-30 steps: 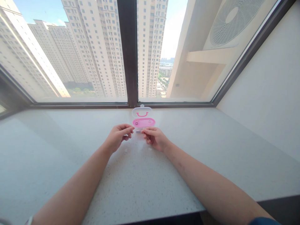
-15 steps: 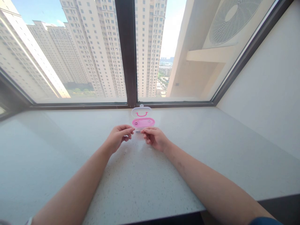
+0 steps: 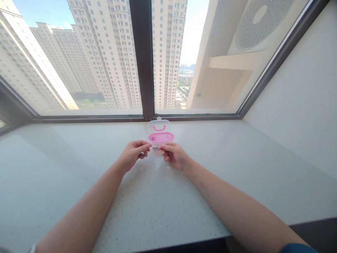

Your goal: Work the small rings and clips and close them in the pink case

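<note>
A small oval box stands on the pale speckled sill in the middle, with a pink tray (image 3: 161,137) on top and its clear lid (image 3: 158,125) tipped up behind. The lid bears a pink handle (image 3: 159,129). In the tray's left end lies a small dark ring-shaped item (image 3: 152,138). My left hand (image 3: 135,152) is at the box's front left, thumb and forefinger pinched. Facing it, my right hand (image 3: 173,155) pinches likewise at the front right. Whatever sits between the fingertips is too small to make out. A small dark item (image 3: 155,148) shows between the hands.
The speckled stone sill (image 3: 158,203) stretches to both sides and ends at a dark front edge. Behind the box runs a dark window frame (image 3: 147,117). A white wall (image 3: 295,105) closes off the right side.
Both hands keep almost the same place and pinch. The fingertips have shifted very slightly; the box and its lid stay put.
</note>
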A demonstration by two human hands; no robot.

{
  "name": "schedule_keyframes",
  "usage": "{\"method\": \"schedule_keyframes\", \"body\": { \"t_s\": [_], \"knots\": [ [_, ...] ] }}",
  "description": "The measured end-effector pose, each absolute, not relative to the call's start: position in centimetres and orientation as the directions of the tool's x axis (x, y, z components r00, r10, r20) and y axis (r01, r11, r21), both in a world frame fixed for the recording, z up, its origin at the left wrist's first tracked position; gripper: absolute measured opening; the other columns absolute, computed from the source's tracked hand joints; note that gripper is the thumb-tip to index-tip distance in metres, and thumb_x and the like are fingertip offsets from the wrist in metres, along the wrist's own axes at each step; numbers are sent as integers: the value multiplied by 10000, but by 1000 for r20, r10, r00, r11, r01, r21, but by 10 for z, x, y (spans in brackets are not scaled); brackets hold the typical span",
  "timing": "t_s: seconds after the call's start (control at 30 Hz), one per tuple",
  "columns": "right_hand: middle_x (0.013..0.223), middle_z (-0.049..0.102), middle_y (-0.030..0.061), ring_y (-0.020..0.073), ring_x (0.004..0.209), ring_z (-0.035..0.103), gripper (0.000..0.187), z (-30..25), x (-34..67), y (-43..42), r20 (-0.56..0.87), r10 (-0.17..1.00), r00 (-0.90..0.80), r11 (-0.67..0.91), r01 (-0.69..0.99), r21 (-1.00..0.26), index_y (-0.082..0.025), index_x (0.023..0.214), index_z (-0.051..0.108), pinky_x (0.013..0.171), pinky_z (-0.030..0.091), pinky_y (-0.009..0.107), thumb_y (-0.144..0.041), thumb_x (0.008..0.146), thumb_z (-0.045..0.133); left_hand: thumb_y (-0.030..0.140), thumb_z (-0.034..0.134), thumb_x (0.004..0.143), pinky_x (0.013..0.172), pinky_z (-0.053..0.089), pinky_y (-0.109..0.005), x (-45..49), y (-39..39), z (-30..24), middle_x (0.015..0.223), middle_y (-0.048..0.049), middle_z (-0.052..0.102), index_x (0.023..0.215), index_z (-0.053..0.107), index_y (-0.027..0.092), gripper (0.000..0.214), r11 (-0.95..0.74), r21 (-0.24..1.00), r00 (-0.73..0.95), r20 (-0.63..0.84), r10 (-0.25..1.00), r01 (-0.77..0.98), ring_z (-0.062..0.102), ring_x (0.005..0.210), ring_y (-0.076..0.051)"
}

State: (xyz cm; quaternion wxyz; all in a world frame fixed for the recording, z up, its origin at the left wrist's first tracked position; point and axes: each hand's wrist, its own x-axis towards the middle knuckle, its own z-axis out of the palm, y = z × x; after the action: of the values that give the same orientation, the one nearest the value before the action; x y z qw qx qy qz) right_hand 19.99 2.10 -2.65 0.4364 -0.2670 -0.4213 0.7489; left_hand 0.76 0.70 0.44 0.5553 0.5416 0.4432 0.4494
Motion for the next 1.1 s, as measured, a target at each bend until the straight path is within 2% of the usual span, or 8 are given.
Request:
{"method": "schedule_keyframes", "body": {
  "t_s": [0.33,1.1],
  "knots": [
    [566,590,-7,46,387,435,213,-24,199,20,-18,879,-476,-241,-411,-879,-128,755,673,361,253,184,-320,673,716,394,694,678,485,294,-238,8,7,5,585,-2,548,660,627,145,258,-6,1000,226,3,974,13,444,493,-87],
    [588,620,-5,44,390,443,210,-27,198,20,-16,854,-520,-245,-376,-894,-134,732,636,378,271,179,-313,667,724,342,675,723,488,285,-216,4,10,1,587,6,529,689,617,140,212,9,1000,290,-12,957,11,417,506,-74]
  ]
}}
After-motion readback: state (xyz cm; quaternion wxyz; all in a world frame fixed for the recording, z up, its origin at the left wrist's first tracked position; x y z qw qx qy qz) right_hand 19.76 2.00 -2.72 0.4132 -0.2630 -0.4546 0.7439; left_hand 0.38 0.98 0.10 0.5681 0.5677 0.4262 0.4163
